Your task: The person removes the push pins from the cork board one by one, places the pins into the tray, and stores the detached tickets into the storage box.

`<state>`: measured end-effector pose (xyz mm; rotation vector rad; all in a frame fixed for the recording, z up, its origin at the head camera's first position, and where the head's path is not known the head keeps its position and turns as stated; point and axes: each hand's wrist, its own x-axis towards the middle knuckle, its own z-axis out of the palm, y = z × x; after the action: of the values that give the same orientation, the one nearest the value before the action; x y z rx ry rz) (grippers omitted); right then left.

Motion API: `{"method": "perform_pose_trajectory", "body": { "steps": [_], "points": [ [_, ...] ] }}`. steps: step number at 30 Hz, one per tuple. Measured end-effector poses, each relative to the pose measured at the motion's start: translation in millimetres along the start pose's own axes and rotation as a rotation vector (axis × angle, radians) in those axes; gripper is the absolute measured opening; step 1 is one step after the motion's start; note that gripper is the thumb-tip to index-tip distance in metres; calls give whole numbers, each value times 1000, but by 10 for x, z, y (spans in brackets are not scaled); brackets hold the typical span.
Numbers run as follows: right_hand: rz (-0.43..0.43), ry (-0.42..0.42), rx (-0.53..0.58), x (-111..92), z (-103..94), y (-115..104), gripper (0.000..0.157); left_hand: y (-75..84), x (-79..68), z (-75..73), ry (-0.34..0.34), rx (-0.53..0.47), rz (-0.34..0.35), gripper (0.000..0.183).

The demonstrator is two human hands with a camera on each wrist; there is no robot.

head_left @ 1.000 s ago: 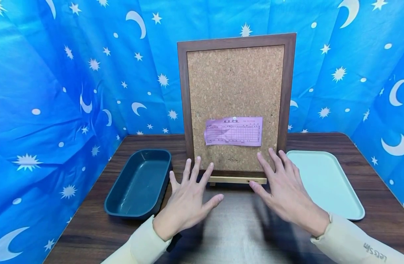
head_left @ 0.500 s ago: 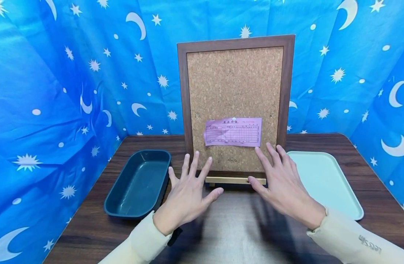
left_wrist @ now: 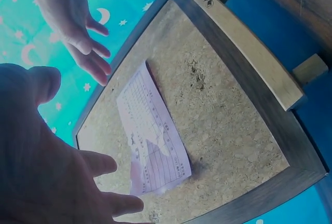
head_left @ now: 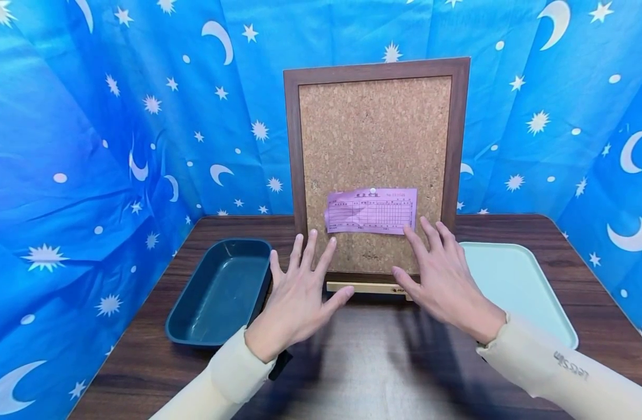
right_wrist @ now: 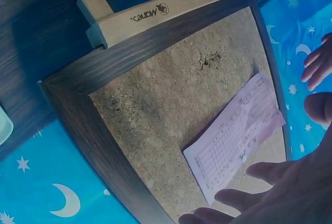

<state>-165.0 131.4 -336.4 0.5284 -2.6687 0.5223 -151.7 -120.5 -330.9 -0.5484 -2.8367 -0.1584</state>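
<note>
A framed cork board (head_left: 373, 134) stands upright on a small wooden easel, whose pale ledge (head_left: 370, 287) shows below the frame. A pink printed receipt slip (head_left: 371, 211) hangs on the lower half of the cork, fixed by a white pushpin (head_left: 372, 191) at its top edge. My left hand (head_left: 300, 297) is held in front of the board's lower left, fingers spread, holding nothing. My right hand (head_left: 446, 277) is likewise spread before the lower right, its index fingertip overlapping the slip's lower right corner in the head view. In both wrist views the fingers are apart from the slip.
On the left of the wooden table (head_left: 362, 361) sits a deep dark teal bin (head_left: 221, 291) with nothing in it. A flat mint-green tray (head_left: 525, 291) lies at the right, partly behind my right hand. Blue star-and-moon cloth (head_left: 116, 204) surrounds the table.
Both hands have risen slightly and moved forward toward the board, the right one also a little to the left. The board, slip, bin and tray stay in place.
</note>
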Motion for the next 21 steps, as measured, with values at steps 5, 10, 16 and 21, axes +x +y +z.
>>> {"method": "perform_pose_trajectory", "body": {
  "steps": [5,10,16,21],
  "points": [
    [-20,33,-6,66,18,0,69,31,73,10,47,-26,18,80],
    [-31,47,-9,126,23,-17,71,64,139,8,66,-38,25,80],
    [-55,71,-2,223,16,-46,69,50,219,13,83,-58,26,78],
    [-67,87,25,299,6,-72,67,28,310,7,180,-104,49,71]
  ]
}}
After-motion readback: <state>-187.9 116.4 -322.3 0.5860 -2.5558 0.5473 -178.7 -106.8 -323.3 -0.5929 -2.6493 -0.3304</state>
